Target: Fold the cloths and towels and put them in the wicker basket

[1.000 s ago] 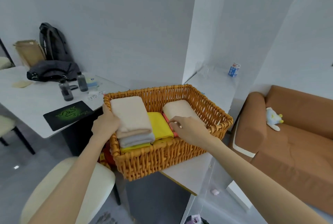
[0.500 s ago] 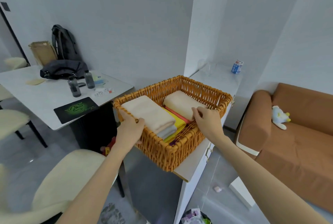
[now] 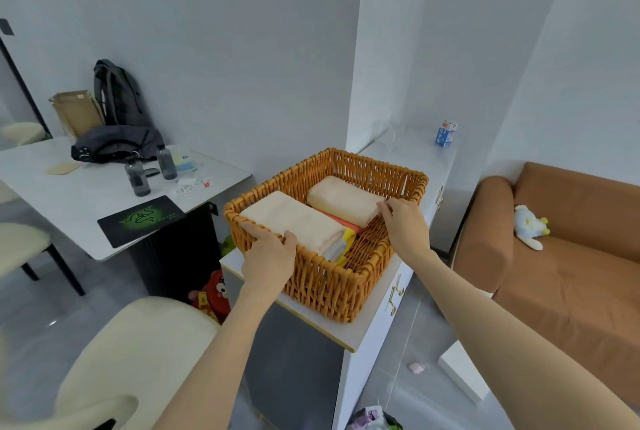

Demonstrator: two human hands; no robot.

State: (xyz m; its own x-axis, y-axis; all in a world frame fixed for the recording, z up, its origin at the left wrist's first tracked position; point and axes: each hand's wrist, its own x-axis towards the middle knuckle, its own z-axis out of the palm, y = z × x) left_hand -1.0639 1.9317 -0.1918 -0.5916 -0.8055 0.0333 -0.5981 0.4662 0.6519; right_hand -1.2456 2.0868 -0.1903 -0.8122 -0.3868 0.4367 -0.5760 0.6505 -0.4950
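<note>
Head view: the rectangular, coarsely woven wicker basket (image 3: 346, 277) sits corner-on atop a smooth white cabinet (image 3: 415, 157), soft folded cream towels (image 3: 294, 218) lying side by side inside, while left hand (image 3: 268, 256) and right hand (image 3: 407, 227) curl over opposite rims.

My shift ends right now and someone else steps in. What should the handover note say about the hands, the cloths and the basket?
Left hand: grips the near-left rim of the wicker basket, fingers over the edge against the left cream towel.
Right hand: grips the right rim, fingertips by the right cream towel.
The basket stands on the white cabinet top.
Done: both cream towels lie folded in the basket, on top of a yellow cloth and a pink cloth.
Left: no unfolded cloth is in view; probably just let go of the basket.
</note>
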